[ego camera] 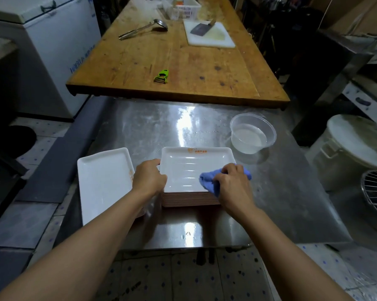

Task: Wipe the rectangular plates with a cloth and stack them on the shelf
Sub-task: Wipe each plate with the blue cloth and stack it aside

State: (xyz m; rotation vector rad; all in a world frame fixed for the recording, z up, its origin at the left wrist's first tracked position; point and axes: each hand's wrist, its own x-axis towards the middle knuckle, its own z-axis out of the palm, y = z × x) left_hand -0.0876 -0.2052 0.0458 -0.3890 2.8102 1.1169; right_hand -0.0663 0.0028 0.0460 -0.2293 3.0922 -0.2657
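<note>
A stack of white rectangular plates (189,168) with pinkish undersides stands on the steel table (281,192); the top plate bears a small orange logo at its far rim. My left hand (149,178) grips that top plate by its left edge. My right hand (232,181) holds a bunched blue cloth (208,181) against the plate's near right corner. Another white rectangular plate (102,183) lies to the left, tilted, reaching over the table's left edge, with my left forearm across its near right part.
A clear plastic bowl (251,135) with water sits right of the stack. Behind is a wooden worktop (172,61) with a green peeler (161,76), ladle (143,29), cutting board with cleaver (208,32) and white basket (182,7). A white bucket (352,148) and wire rack (376,192) stand right.
</note>
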